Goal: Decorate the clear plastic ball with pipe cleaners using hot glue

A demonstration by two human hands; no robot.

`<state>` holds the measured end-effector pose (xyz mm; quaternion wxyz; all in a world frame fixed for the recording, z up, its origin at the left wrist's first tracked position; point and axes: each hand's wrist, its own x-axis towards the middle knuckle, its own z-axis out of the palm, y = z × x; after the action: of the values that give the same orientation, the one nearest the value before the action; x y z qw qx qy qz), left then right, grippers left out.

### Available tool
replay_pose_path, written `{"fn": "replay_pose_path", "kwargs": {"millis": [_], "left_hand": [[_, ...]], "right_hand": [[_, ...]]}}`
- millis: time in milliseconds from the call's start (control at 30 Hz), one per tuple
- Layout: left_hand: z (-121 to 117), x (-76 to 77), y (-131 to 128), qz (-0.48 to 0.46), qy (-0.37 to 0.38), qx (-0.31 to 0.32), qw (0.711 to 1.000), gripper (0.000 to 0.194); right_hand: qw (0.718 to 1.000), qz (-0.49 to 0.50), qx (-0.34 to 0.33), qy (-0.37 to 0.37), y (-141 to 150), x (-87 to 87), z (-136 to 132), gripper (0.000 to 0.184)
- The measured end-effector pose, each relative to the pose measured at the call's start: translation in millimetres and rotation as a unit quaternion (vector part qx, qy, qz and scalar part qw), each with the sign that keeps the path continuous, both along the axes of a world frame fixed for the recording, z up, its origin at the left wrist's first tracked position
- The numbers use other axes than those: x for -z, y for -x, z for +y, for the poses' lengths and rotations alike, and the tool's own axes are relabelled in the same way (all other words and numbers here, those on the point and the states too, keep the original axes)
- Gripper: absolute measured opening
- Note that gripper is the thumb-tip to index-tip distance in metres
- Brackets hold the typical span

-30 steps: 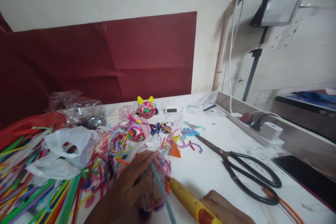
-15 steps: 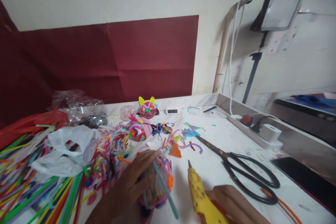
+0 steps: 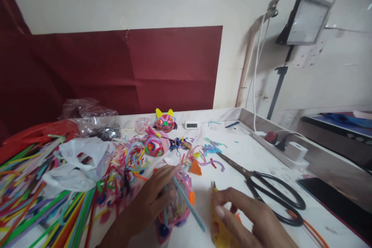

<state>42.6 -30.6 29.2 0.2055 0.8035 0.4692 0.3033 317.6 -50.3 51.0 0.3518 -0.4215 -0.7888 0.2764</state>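
Fingers of your left hand (image 3: 152,195) clasp the multicoloured craft piece (image 3: 178,211), low at centre over the white tabletop (image 3: 203,192); those of your right hand (image 3: 251,213) curl over the yellow glue gun (image 3: 217,226); whether they grip it cannot be told.

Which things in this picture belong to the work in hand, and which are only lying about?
In the work:
craft piece under the left hand
light-blue strip across it
yellow glue gun at the right hand
probably also: coloured stems, scissors

Apparently just lying about:
phone
small digital display
white bag
red bag
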Motion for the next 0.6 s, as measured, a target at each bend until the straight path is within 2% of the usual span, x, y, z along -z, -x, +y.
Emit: {"fn": "replay_pose_path", "kwargs": {"millis": [67,100,167,233,400,500,600], "left_hand": [[2,0.8,0,0.007,0.007,-0.001,1.0,0.053],[3,1.6,0,0.011,0.011,-0.001,1.0,0.053],[5,3.7,0,0.012,0.01,0.0,1.0,0.053],[6,5.9,1,0.009,-0.004,0.008,1.0,0.053],[7,8.0,1,-0.001,-0.038,0.029,0.999,0.051],[6,7.1,1,-0.002,-0.043,0.028,0.999,0.05],[5,6.1,0,0.001,-0.044,0.026,0.999,0.049]], "right_hand": [[0.999,0.006,-0.016,0.03,22,-18.4,2,0.03],[0.997,0.025,-0.028,0.071,32,-22.5,4,0.03],[0.99,0.051,-0.038,0.129,49,-21.9,10,0.018],[0.989,0.051,-0.035,0.133,59,-14.2,17,0.015],[0.997,0.02,-0.036,0.068,60,0.0,24,0.016],[0.999,-0.018,-0.023,-0.027,55,2.9,22,0.015],[0.991,-0.044,-0.024,-0.125,53,11.5,23,0.024]]}}
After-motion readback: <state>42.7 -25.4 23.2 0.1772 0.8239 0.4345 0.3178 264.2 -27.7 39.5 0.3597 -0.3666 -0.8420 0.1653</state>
